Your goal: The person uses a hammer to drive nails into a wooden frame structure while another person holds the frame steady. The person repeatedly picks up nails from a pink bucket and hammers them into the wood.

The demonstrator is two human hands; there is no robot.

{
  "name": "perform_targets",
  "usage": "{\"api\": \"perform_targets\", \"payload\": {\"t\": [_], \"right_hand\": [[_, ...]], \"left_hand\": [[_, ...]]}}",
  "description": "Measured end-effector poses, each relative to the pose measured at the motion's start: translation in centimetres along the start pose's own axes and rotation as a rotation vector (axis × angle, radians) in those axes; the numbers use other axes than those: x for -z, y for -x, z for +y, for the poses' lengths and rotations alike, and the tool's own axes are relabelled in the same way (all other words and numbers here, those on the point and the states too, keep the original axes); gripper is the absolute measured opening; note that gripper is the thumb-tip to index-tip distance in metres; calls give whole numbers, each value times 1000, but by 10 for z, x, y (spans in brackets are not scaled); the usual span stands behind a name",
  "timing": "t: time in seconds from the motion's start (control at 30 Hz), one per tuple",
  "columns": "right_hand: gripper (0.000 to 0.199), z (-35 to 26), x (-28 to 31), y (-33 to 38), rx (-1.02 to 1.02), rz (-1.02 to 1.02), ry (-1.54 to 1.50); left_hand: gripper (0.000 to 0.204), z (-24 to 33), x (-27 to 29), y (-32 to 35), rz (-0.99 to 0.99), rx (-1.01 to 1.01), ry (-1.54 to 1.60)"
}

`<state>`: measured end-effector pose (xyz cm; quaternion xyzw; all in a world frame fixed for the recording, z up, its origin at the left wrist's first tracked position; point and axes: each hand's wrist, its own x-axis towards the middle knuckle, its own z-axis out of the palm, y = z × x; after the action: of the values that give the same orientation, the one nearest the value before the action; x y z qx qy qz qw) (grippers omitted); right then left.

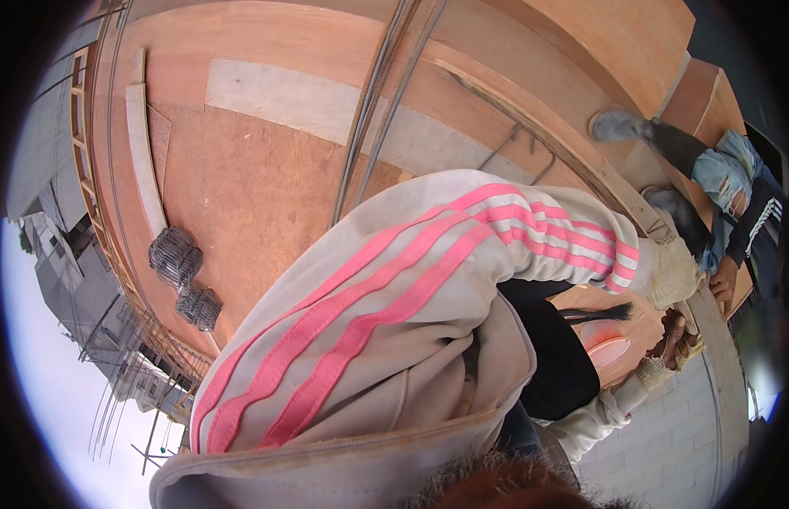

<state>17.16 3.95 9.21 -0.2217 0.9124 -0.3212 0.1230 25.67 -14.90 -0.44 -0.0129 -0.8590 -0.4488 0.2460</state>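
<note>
My left hand (674, 273), in a pale knitted glove, grips a long wooden board (724, 365) at the right. The white sleeve (555, 225) with pink stripes leads to it across the middle of the view. Just below it, my right hand (679, 341), gloved with darker fingers showing, is curled close against the board's near side. What its fingers close on is hidden. A co-worker's bare hand (724, 284) rests at the board's far side, beside my left hand.
The co-worker wears ripped jeans (724, 174) and grey boots (619, 125). Long steel bars (369, 110) cross the plywood deck (258, 174). Bundles of tie wire (175, 254) lie at the left near the deck's edge. A grey block wall (657, 441) stands below the board.
</note>
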Motion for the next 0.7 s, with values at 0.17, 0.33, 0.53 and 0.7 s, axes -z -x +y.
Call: {"api": "perform_targets", "payload": {"t": [0.17,0.33,0.53,0.7], "right_hand": [[53,7,-1,-20,-53,19,-11],[56,25,16,-17,-158,90,-4],[59,62,34,-52,-282,129,-126],[63,95,56,-68,-341,157,-222]], "left_hand": [[24,-7,-54,-27,197,209,-12],[22,19,-13,-10,173,181,24],[26,16,13,3,181,168,32],[32,17,27,14,164,154,29]]}}
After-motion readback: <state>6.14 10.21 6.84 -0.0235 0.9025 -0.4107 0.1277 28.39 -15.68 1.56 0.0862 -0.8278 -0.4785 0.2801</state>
